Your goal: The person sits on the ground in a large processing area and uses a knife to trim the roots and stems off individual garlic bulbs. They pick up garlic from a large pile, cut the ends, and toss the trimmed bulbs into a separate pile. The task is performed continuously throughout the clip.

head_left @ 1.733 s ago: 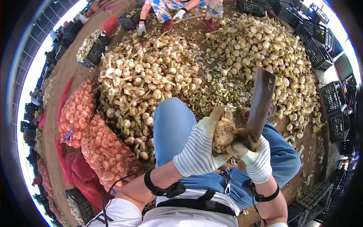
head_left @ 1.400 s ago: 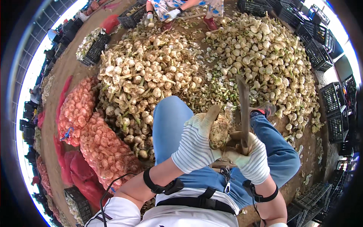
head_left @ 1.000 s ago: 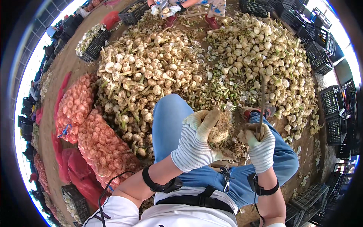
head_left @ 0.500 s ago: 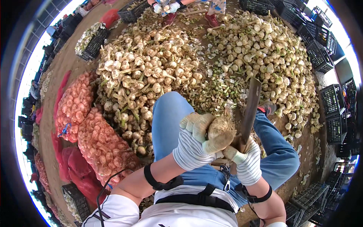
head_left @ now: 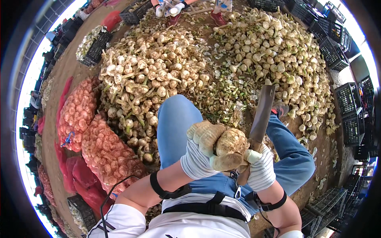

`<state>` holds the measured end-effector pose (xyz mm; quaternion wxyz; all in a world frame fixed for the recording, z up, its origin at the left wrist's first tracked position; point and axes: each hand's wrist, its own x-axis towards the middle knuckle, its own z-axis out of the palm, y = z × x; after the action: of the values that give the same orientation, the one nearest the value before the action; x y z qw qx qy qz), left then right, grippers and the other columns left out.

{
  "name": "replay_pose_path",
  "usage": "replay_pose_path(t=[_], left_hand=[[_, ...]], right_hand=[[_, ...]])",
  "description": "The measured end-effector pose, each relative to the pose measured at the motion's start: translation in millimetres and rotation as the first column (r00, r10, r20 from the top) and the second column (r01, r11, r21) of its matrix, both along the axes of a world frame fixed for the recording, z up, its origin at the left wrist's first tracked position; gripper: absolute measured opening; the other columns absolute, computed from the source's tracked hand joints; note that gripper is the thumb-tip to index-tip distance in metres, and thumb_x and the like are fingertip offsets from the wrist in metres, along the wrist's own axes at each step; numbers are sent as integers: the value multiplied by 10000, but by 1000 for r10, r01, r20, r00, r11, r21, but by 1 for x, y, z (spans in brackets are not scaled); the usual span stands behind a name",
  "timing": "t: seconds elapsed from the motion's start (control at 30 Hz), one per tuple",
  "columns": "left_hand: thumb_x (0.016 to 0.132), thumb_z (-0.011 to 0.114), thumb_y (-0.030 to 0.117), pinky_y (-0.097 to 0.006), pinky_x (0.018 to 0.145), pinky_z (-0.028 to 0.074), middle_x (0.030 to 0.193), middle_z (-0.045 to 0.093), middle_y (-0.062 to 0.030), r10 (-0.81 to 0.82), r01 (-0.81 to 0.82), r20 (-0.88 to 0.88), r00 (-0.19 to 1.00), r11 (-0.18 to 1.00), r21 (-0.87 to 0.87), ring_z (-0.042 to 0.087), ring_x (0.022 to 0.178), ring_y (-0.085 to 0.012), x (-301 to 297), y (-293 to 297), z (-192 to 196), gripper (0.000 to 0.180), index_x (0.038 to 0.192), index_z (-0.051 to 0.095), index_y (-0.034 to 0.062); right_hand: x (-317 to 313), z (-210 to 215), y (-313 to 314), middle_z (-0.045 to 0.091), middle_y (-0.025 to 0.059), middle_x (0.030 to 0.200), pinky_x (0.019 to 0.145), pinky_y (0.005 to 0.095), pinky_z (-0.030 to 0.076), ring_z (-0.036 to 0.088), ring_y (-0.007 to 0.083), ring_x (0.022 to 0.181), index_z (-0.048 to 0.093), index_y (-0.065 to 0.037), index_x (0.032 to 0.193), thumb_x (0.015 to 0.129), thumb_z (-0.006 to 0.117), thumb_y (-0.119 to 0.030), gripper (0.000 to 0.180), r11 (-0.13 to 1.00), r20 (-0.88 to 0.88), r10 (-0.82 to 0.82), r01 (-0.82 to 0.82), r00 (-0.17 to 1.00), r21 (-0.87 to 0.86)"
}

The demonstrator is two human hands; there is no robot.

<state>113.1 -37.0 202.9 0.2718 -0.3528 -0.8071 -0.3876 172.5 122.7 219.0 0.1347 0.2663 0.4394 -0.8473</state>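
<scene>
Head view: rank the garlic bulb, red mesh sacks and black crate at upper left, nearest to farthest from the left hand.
1. garlic bulb: gripped in the left hand.
2. red mesh sacks: on the ground to its left.
3. black crate: far upper left, beyond the pile.

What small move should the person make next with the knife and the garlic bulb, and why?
Probably press the cleaver blade across the base of the garlic bulb. The left hand grips the bulb firmly, the right hand holds the cleaver upright beside it, and the edge seems to meet the bulb already.
</scene>
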Motion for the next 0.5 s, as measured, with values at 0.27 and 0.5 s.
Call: replay_pose_path(t=[0.27,0.5], left_hand=[[526,811,442,-409,579,427,778,575,-109,-33,13,71,997,965,264,557,660,-301,0,-4,-18,583,915,617,53],[573,883,359,-331,816,483,1083,579,-102,-303,209,290,908,926,315,587,947,-207,3,-14,-32,931,1276,367,34]], right_hand=[[4,-18,10,641,97,813,510,241,483,611,152,624,559,37,1037,770,712,-194,385,957,24,98,-88,995,-277],[0,-11,11,562,33,644,450,237,417,525,111,509,568,-37,843,808,700,-245,249,989,21,34,-31,999,-145]])
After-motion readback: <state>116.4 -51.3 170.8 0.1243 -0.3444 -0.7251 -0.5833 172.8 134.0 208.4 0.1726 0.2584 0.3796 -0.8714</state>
